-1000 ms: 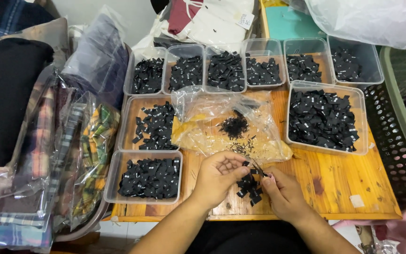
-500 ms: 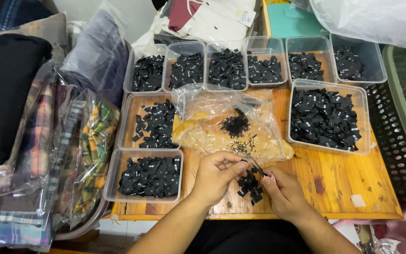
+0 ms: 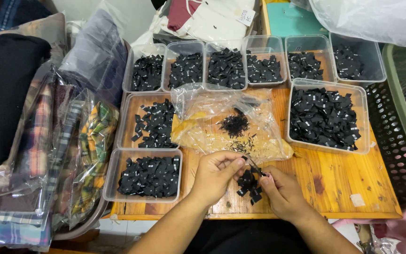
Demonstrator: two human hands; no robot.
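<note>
Pinching a small black fabric label (image 3: 249,165) between thumb and fingertips, the left hand (image 3: 215,175) held it at lower centre of the frame, just above the wooden tabletop (image 3: 334,181). The right hand (image 3: 280,190) met it from the other side, fingers closed narrowly on what looked like small scissors or a snipping tool; the tool itself was too small to tell for certain. A loose bunch of the same black labels (image 3: 249,186) hung or lay between the two hands, likely kept close so the next piece was within reach.

Directly above the hands lay a crumpled clear plastic bag (image 3: 222,124) bearing a little heap of fine black trimmings (image 3: 234,125), seemingly placed there to catch offcuts.

Around it stood clear rectangular plastic trays of black labels: a large one (image 3: 327,117) at right, two (image 3: 150,175) stacked down the left, and a row of six (image 3: 254,66) across the top, apparently sorted by kind.

At far left lay bagged folded plaid garments (image 3: 48,155); at far right, a dark perforated plastic basket (image 3: 395,141).
</note>
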